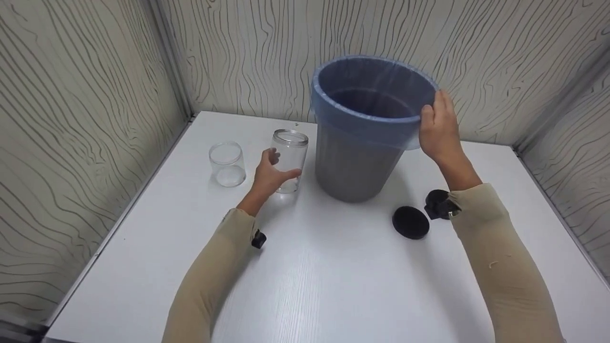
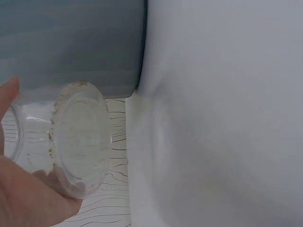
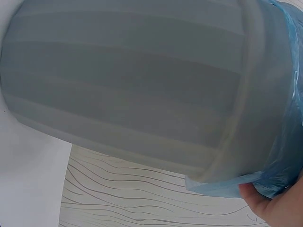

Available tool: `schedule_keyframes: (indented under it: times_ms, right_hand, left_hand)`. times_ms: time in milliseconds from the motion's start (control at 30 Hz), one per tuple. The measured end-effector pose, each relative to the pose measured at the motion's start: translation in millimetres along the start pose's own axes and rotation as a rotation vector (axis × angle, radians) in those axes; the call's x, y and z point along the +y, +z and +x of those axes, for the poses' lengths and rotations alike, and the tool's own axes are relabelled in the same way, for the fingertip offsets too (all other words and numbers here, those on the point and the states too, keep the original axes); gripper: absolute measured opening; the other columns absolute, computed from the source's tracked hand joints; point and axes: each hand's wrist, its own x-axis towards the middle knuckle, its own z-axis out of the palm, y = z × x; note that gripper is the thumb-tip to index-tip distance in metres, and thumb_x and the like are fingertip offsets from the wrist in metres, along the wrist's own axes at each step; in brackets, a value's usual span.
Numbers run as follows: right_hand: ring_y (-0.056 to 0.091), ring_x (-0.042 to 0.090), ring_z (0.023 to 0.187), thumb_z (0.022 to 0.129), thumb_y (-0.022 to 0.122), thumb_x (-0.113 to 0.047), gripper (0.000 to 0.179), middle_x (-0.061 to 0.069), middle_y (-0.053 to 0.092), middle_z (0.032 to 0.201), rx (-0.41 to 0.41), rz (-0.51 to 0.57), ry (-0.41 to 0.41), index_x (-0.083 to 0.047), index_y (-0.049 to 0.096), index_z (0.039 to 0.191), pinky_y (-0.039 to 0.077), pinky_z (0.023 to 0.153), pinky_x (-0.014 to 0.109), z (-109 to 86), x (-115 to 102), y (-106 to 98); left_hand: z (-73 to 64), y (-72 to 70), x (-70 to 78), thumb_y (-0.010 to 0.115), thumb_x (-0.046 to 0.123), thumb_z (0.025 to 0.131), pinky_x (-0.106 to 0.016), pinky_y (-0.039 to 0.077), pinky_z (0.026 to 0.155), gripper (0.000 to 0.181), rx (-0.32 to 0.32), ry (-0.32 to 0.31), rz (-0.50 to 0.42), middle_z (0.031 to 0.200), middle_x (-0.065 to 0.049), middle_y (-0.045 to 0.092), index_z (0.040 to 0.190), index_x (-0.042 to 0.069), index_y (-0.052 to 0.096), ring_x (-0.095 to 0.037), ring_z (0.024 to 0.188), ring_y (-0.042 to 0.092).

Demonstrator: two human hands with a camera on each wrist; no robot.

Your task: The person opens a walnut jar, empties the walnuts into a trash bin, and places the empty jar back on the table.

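My left hand (image 1: pixel 271 176) grips a tall clear jar (image 1: pixel 291 155) around its side, thumb on the near side. Its round base (image 2: pixel 80 137), flecked with brown specks along the edge, faces the left wrist camera and looks raised off the table. Just right of the jar stands a grey trash bin (image 1: pixel 357 166) lined with a blue bag (image 1: pixel 367 125) folded over the rim. My right hand (image 1: pixel 441 126) holds the bin's right rim, with the thumb (image 3: pixel 253 196) pressing the bag from outside. The bin's bottom inside is hidden.
A shorter clear jar (image 1: pixel 228 164) stands on the white table (image 1: pixel 305 276) at the left. Right of the bin lies a round black lid (image 1: pixel 411 222); another dark round piece (image 1: pixel 437 196) is partly covered by the right wrist camera. Patterned walls (image 1: pixel 248 57) enclose the table's back and sides.
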Motion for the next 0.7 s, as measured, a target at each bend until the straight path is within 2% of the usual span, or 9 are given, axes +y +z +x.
schedule_keyframes:
  times_ms: [267,433,700]
  right_hand:
    - [0.005,0.030,0.142,0.098,0.018,-0.028,0.061,0.023,0.008,0.154,-0.017,0.013,0.009,0.008,0.012,0.147,0.007,0.114,0.039,0.5,0.9,0.2]
    - [0.007,0.030,0.142,0.097,0.019,-0.027,0.061,0.023,0.011,0.153,-0.001,0.015,-0.002,0.006,0.014,0.148,0.008,0.114,0.039,0.6,0.8,0.2]
    - [0.007,0.032,0.142,0.097,0.019,-0.027,0.060,0.024,0.011,0.153,-0.005,0.011,0.000,0.005,0.016,0.148,0.008,0.113,0.041,0.4,1.0,0.0]
  left_hand:
    - [1.1,4.3,-3.9,0.084,0.034,0.069,-0.036,0.029,0.108,0.103,-0.031,-0.053,0.021,0.148,-0.010,0.034,0.146,0.008,0.021,-0.023,0.135,0.032]
    - [1.3,7.1,-4.7,0.085,0.030,0.068,-0.036,0.030,0.107,0.103,-0.035,-0.094,0.033,0.148,-0.010,0.031,0.146,0.008,0.022,-0.024,0.135,0.031]
    - [-0.7,5.5,-6.2,0.085,0.032,0.068,-0.037,0.032,0.106,0.100,-0.032,-0.110,0.041,0.144,-0.010,0.035,0.145,0.008,0.026,-0.025,0.132,0.034]
